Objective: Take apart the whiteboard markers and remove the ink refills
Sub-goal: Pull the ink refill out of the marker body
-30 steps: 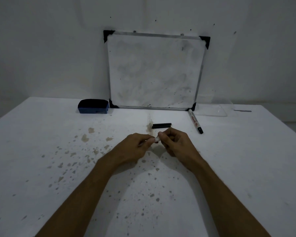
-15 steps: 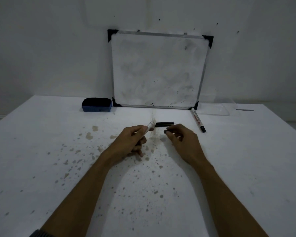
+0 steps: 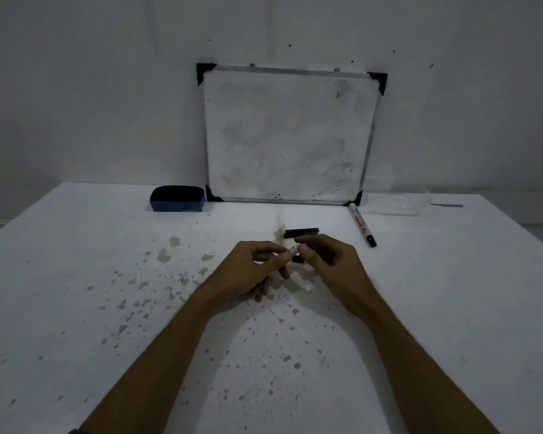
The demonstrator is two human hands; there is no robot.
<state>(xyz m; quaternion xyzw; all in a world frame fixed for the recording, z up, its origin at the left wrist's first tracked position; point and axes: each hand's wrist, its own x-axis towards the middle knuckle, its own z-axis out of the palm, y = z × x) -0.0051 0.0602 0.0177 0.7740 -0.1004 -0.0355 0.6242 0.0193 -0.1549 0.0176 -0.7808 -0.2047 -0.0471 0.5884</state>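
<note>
My left hand (image 3: 254, 267) is closed around a white marker barrel (image 3: 292, 249); only the barrel's right end shows past the fingers. The thumb and forefinger of my right hand (image 3: 333, 264) pinch at that same end, hiding what they hold there. A small black piece (image 3: 298, 259) lies on the table just under the two hands. Two black sticks (image 3: 301, 232) lie side by side just beyond the hands. A whole white marker (image 3: 362, 225) with a black cap lies to the right, pointing at the whiteboard.
A smudged whiteboard (image 3: 290, 136) leans on the wall at the table's back edge. A blue eraser (image 3: 177, 198) sits to its left and a clear plastic tray (image 3: 395, 204) to its right. The white table (image 3: 76, 277) is speckled with brown stains.
My right hand pulled a small black piece off the barrel's end, set it on the table, and has come back to pinch the barrel's end. The left hand kept its grip.
</note>
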